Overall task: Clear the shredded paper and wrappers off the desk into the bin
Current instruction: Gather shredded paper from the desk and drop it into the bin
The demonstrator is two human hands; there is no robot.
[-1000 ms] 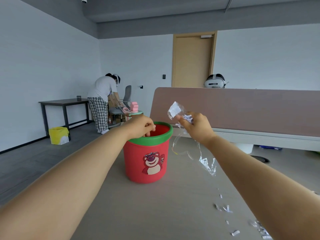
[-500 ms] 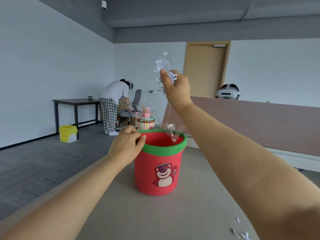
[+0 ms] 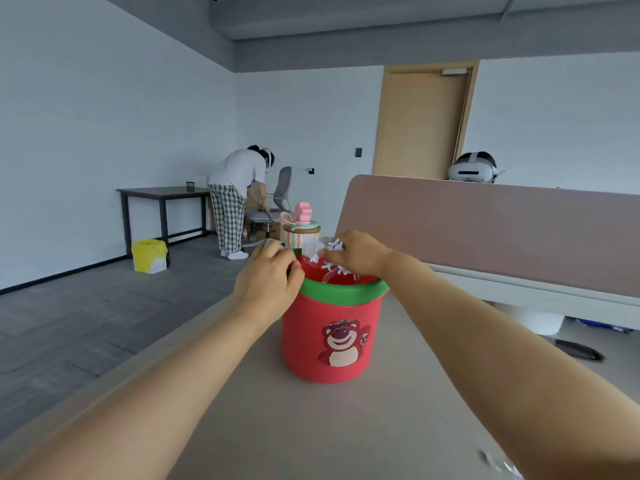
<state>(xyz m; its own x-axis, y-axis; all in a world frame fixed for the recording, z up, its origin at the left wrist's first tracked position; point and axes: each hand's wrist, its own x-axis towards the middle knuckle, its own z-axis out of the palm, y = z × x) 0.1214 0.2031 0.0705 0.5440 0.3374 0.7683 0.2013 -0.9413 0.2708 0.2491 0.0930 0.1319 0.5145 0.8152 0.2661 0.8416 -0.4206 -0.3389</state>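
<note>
right now the right hand [image 3: 356, 253] sits over the mouth of the red bin [image 3: 329, 337], fingers pinched around a bunch of white shredded paper [image 3: 335, 244] and a clear wrapper [image 3: 311, 252]. the paper strips poke out above and below the fingers, some hanging just inside the bin's green rim [image 3: 343, 292], and the wrapper trails from the same grip to the left of the hand, toward the other hand, and down into the bin's opening. the left hand [image 3: 266, 278] is just beside it, on the near-left edge of the bin, curled closed over the green rim as if gripping it; the fingertips are hidden behind the knuckles, so how much of the rim they grip cannot be told. the two hands are near each other but apart, with the wrapper between them. the bin stands upright on the grey desk [image 3: 311, 427], below both hands, with a bear picture on the side facing the camera. far below the right hand, by the right forearm at the bottom right corner, a few blurred scraps [image 3: 498, 462] lie on the desk, too smeared to tell paper from wrapper.
</note>
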